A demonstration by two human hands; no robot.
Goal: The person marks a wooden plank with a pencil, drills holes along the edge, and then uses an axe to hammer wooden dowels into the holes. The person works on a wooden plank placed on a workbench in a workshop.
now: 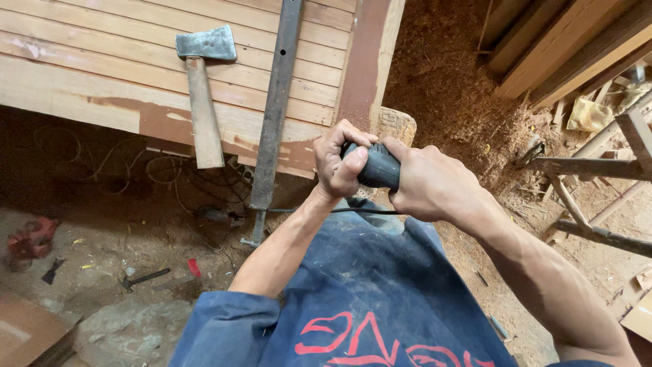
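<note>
Centrally, both hands close around a dark grey power tool (377, 165), seen from above. The left hand (337, 161) wraps its fingers over the tool's near end, thumb pressed on top; the right hand (426, 182) grips the body from the other side, so the two hands almost meet. Only the tool's rounded housing shows between them; its working end is hidden. A thin black cord (353, 211) runs just below the hands, across the blue garment (353, 285). The tool sits at the edge of a panel of wooden boards (109, 75), just beside a reddish upright plank (363, 61) and a rough block of wood (394, 126). On the boards lie a hatchet (202, 95) with a pale wooden handle and a long metal bar clamp (275, 115), well apart from the hands. Sawdust (448, 81) covers the ground to the right.
</note>
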